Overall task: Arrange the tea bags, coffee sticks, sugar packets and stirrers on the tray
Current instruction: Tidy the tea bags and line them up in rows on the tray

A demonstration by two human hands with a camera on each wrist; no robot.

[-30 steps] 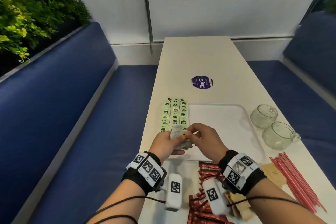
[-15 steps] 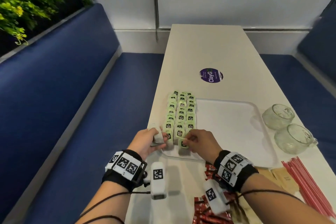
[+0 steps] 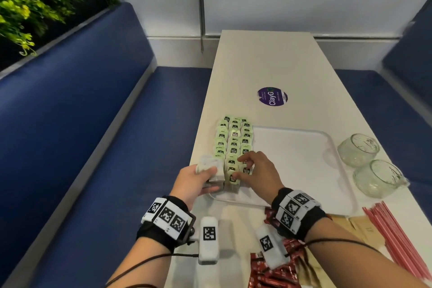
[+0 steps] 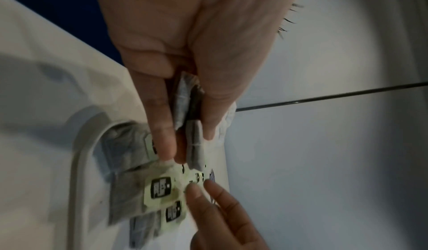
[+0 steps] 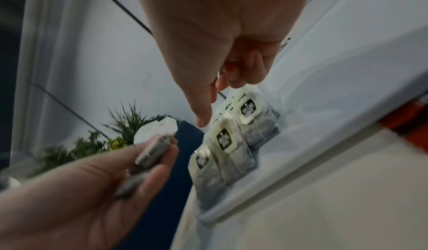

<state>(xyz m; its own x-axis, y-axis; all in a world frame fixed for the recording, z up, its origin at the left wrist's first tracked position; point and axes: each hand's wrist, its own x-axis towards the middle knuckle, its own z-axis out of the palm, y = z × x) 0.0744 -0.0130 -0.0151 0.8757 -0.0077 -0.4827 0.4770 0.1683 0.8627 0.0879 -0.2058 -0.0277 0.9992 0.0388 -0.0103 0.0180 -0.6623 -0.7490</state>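
Observation:
Several tea bags (image 3: 233, 142) with pale green tags lie in three rows along the left side of the white tray (image 3: 304, 194). My left hand (image 3: 208, 177) is at the tray's near left corner and grips a small bundle of tea bags (image 3: 209, 167) between thumb and fingers; the bundle (image 4: 187, 111) also shows in the left wrist view. My right hand (image 3: 243, 168) rests its straight fingertips (image 4: 194, 190) on the tags of the nearest laid tea bags (image 5: 224, 138). It holds nothing. Red coffee sticks (image 3: 275, 273), brown sugar packets (image 3: 364, 227) and pink stirrers (image 3: 402, 241) lie on the table near me.
Two glass cups (image 3: 358, 149) (image 3: 378, 181) stand right of the tray. A purple round sticker (image 3: 272, 96) is on the table beyond the tray. Blue benches flank the narrow table, with plants at the far left. The tray's right part is bare.
My right hand drew one tea bag from the bundle, laid it at the near end of the rows and let go. My left hand moved left with the bundle.

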